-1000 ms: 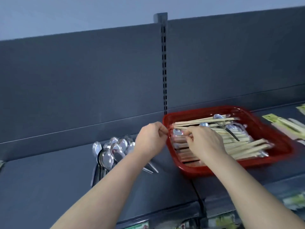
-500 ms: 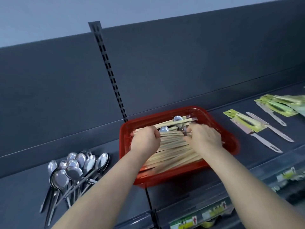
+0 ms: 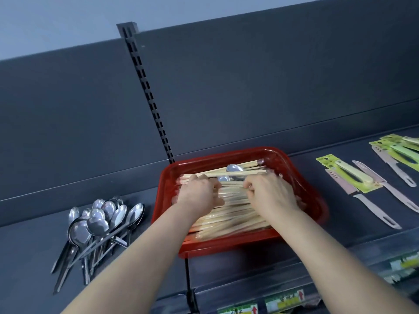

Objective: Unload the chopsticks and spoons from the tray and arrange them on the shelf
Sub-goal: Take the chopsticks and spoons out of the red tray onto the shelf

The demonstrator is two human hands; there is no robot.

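Observation:
A red plastic tray (image 3: pixel 313 200) sits on the dark grey shelf (image 3: pixel 34 257), filled with wrapped wooden chopsticks (image 3: pixel 229 214) and a few steel spoons (image 3: pixel 233 168) near its back. Both hands are inside the tray. My left hand (image 3: pixel 199 193) curls its fingers round the left ends of a bundle of chopsticks. My right hand (image 3: pixel 269 193) curls round the same bundle further right. A heap of steel spoons (image 3: pixel 99 223) lies on the shelf left of the tray, bowls toward the back wall.
Packaged knives with green handles (image 3: pixel 349 175) and pink knives (image 3: pixel 371 202) lie on the shelf right of the tray. A slotted upright (image 3: pixel 147 91) runs up the back panel. Price labels (image 3: pixel 283 300) line the shelf's front edge.
The view swung right, then a little back. Both hands went from the tray's left rim into the tray and closed over the chopsticks.

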